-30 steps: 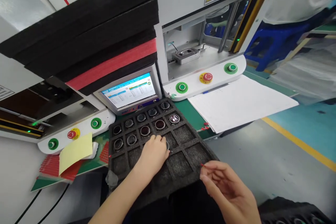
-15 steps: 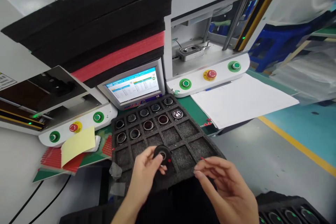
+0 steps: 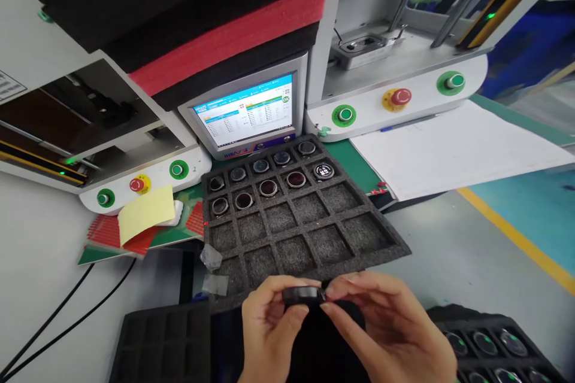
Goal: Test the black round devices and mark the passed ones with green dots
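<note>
Small round black part (image 3: 303, 295) pinched edge-on between both hands, low and close to the body, just in front of the foam tray. Left hand (image 3: 269, 326) closed on its left rim with thumb and fingertips; right hand (image 3: 381, 329) closed on its right edge, fingertips meeting at the rim, as if to steady the piece for picking at something small there. What sits at that edge: too small to tell.

Directly beyond the hands, black foam tray (image 3: 386, 245) with square pockets; far rows filled with round parts (image 3: 282, 158), near rows bare, so the held piece likely out of one of those near pockets. Left of the hands, a second dark tray (image 3: 157, 341) with vacant pockets; right of the hands, another tray (image 3: 485, 344) holding glossy round pieces. Two clear scraps (image 3: 210, 257) just left of the main tray.

Farther off, lit screen (image 3: 247, 111) facing the hands, machine panels with green and red buttons (image 3: 401, 96) either side, yellow note (image 3: 146, 213) to the far left, white sheet (image 3: 453, 146) to the far right on the tabletop (image 3: 359, 164).
</note>
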`<action>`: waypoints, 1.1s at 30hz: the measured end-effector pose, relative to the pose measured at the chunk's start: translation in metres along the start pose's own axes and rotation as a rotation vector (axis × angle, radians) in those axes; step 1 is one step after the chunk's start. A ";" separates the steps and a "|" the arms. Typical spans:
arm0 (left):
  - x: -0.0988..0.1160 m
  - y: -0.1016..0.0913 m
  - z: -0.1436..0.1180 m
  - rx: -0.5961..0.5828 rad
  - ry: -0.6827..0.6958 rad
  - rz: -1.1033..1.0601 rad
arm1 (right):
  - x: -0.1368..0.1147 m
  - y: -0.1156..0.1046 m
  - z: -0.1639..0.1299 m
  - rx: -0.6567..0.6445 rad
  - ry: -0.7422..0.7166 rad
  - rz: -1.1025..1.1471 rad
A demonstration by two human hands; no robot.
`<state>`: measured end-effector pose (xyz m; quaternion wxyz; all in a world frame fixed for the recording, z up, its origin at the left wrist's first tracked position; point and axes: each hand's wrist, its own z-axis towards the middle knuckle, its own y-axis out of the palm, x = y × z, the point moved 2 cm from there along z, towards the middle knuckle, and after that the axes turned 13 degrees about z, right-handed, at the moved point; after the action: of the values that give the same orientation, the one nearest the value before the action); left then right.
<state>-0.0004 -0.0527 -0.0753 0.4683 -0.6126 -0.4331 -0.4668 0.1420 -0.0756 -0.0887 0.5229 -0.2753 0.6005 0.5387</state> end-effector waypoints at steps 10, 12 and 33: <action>0.004 0.002 0.006 0.010 0.076 -0.056 | -0.003 0.003 0.012 -0.038 0.061 0.159; 0.005 0.004 0.006 0.010 0.079 -0.070 | -0.003 0.002 0.011 -0.032 0.039 0.126; -0.006 0.011 -0.005 0.385 -0.053 0.107 | -0.003 -0.003 -0.001 -0.080 -0.160 0.165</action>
<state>0.0087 -0.0600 -0.0827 0.5892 -0.5462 -0.4933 -0.3334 0.1450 -0.0779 -0.0875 0.5120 -0.2017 0.5554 0.6235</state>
